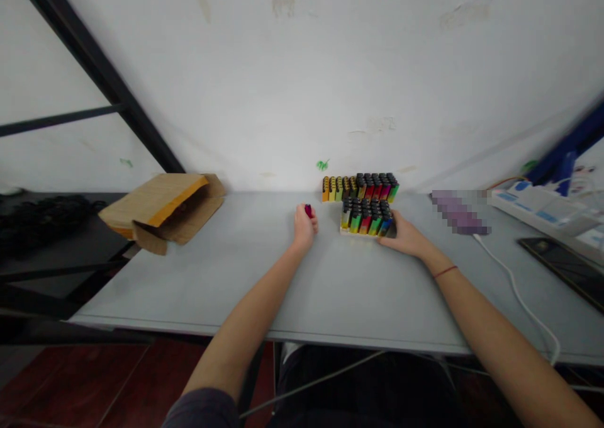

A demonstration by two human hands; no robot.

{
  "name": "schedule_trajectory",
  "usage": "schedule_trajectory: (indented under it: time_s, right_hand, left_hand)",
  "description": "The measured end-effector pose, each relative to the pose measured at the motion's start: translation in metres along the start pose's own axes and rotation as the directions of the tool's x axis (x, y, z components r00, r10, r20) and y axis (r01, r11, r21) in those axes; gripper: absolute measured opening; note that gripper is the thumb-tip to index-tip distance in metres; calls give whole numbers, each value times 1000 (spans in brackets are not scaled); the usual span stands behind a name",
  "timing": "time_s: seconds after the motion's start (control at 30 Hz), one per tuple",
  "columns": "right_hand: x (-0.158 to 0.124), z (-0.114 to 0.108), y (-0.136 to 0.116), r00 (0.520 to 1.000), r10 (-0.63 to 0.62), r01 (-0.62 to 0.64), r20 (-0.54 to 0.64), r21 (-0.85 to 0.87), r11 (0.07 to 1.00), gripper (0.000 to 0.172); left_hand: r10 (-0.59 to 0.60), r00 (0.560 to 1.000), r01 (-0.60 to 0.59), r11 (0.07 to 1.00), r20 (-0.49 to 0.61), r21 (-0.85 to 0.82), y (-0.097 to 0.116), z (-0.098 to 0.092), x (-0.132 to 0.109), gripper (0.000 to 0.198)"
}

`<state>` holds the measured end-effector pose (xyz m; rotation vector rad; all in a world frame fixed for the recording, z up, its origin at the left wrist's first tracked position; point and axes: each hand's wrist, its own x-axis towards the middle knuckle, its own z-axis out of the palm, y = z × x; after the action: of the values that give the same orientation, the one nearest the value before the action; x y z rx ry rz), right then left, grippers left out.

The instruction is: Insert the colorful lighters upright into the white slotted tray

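Observation:
My left hand [304, 226] is closed around a purple lighter [308, 211], whose dark top pokes out above the fingers. To its right stands a tray of lighters [365, 219], packed upright in rows, in several colours with black tops. The fingers and thumb of my right hand [403, 234] grip this tray by its right end. Behind it, near the wall, more lighters stand in rows: a yellow group [333, 189] on the left and a red and green group [377, 186] on the right. Part of the back rows is hidden by the front tray.
An open cardboard box [160, 204] lies at the table's left. On the right are a pixelated purple object [460, 213] with a white cable [512, 283], a dark phone [566, 267] and a white power strip [542, 211]. A white wall [283, 101] closes off the back.

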<state>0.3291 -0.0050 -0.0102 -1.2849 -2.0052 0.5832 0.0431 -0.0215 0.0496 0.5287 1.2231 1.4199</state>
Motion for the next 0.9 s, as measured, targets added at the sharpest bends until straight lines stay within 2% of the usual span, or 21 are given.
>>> schedule_trajectory:
  time_s: [0.17,0.27,0.33,0.43,0.53,0.6,0.67,0.77,0.83,0.9]
  right_hand:
    - [0,1,3,1000,1,-1,-2,9,1000,91]
    - [0,1,3,1000,-9,9,1,8,1000,90]
    - [0,1,3,1000,-20,20,-3,13,1000,90]
    - [0,1,1,1000,-26,26,-3,13,1000,90]
    - [1,1,0,1000,-30,30,2,5,1000,90]
    - [1,1,0,999,-35,35,-3,4,999,89]
    - [1,2,0,999,-44,45,-8,11,999,89]
    - [1,2,-2,998,-56,56,-5,25,998,89]
    - [1,2,-4,999,-47,47,2,31,998,89]
    - [1,2,-8,999,-33,33,10,40,999,91]
  left_hand:
    - [45,999,-46,999,28,5,-5,-1,4,43]
    - [194,975,-200,978,106,53,-11,-2,9,45]
    - [354,912,-382,917,208,112,-15,-5,12,41]
    - [542,745,-648,727,389,227,-18,-10,17,41]
    - [610,559,-825,478,561,302,-18,-14,19,44]
    - [583,474,-878,367,659,307,-19,-16,20,43]
    - [536,427,-902,312,728,299,-21,-17,20,42]
    - [488,384,-921,264,784,287,-25,-17,20,38]
    - [473,381,-923,245,795,296,-28,-17,21,35]
    - [481,407,-913,242,777,328,-29,-18,22,33]
